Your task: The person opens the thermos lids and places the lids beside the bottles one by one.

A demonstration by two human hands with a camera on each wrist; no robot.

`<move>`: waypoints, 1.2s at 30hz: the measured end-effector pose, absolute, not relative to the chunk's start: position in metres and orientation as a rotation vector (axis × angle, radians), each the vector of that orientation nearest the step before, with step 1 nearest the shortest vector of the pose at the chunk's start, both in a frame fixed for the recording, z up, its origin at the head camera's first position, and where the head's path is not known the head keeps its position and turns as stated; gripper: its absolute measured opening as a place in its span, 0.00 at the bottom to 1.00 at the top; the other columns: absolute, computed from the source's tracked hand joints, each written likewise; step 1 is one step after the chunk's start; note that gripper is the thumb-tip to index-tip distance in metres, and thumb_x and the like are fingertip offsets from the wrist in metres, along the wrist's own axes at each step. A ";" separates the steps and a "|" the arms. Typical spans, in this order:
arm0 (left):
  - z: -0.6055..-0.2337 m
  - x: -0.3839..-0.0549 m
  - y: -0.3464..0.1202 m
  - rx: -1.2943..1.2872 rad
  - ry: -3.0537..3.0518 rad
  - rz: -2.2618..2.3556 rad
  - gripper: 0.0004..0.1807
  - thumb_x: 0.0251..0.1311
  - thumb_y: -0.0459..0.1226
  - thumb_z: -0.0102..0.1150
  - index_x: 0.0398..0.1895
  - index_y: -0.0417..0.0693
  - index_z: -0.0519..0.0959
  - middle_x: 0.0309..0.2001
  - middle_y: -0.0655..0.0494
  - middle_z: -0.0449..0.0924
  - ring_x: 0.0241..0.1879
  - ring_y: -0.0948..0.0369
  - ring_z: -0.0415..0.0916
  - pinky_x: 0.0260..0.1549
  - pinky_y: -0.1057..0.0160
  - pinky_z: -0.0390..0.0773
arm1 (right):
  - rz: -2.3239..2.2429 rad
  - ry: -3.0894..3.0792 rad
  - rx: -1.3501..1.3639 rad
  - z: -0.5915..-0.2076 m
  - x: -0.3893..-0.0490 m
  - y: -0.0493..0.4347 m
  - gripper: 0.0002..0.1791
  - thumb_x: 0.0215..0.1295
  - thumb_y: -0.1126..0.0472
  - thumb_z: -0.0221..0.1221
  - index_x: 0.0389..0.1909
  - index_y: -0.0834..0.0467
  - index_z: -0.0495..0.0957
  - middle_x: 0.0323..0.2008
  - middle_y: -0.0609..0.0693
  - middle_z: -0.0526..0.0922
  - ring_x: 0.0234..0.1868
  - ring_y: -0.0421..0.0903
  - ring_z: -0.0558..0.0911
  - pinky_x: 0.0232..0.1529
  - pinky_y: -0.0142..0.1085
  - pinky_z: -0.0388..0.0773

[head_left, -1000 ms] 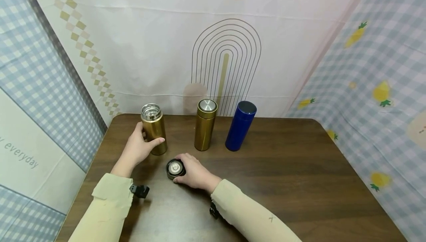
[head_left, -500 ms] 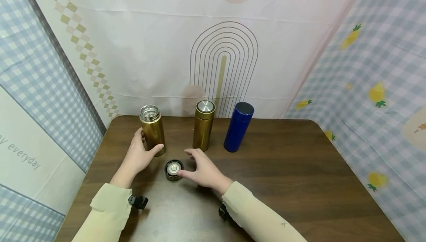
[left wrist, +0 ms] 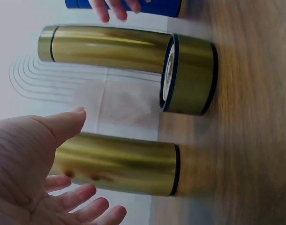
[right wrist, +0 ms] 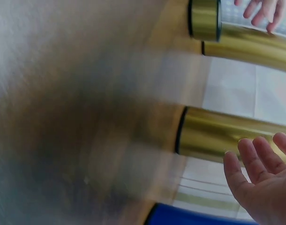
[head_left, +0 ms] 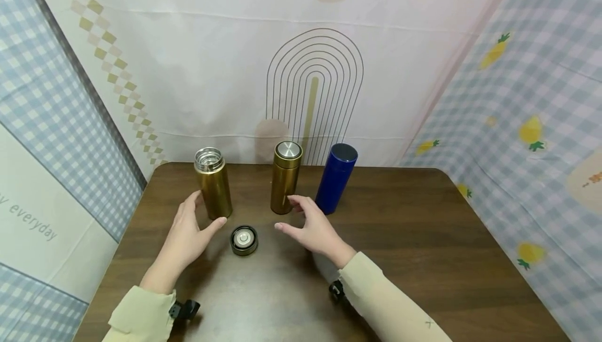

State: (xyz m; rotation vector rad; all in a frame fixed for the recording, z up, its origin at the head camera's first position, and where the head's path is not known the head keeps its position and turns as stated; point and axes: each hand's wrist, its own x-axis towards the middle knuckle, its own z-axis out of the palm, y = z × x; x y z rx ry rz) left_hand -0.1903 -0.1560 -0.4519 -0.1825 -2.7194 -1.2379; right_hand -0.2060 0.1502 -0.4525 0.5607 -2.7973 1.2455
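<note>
An uncapped gold thermos (head_left: 215,190) stands upright at the table's left, its steel mouth showing. Close in front of it is my left hand (head_left: 185,235), fingers spread and apart from the bottle in the left wrist view. The gold lid (head_left: 244,240) lies on the table with its inner side up, between the two hands. A second gold thermos (head_left: 286,177), capped with a silver top, stands in the middle. My right hand (head_left: 316,227) is in front of it with relaxed fingers, holding nothing; whether a fingertip touches the bottle I cannot tell.
A capped blue thermos (head_left: 336,179) stands right of the middle bottle, behind the right hand. The brown wooden table (head_left: 423,237) ends at a back edge just beyond the bottles, with a white patterned cloth (head_left: 211,70) hanging behind it.
My right hand has let go of the lid, leaving it on the table, and moved right toward the middle gold thermos. My left hand has come off the uncapped thermos and drawn back slightly.
</note>
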 end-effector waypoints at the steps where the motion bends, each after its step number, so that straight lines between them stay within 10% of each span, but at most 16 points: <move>1: -0.451 -0.188 -0.154 -0.193 -2.713 -1.219 0.50 0.59 0.54 0.62 0.73 0.37 0.49 0.63 0.32 0.60 0.64 0.39 0.59 0.57 0.36 0.61 | 1.257 -2.778 0.555 -0.451 -0.207 0.152 0.45 0.53 0.33 0.64 0.66 0.55 0.66 0.56 0.53 0.73 0.56 0.51 0.75 0.56 0.49 0.73; 36: -0.431 -0.257 -0.055 -0.552 -2.511 -1.550 0.41 0.57 0.50 0.67 0.70 0.47 0.62 0.63 0.48 0.70 0.61 0.53 0.69 0.56 0.52 0.72 | 1.490 -2.505 0.449 -0.377 -0.250 0.143 0.49 0.58 0.39 0.64 0.73 0.53 0.52 0.64 0.50 0.63 0.61 0.43 0.70 0.57 0.40 0.73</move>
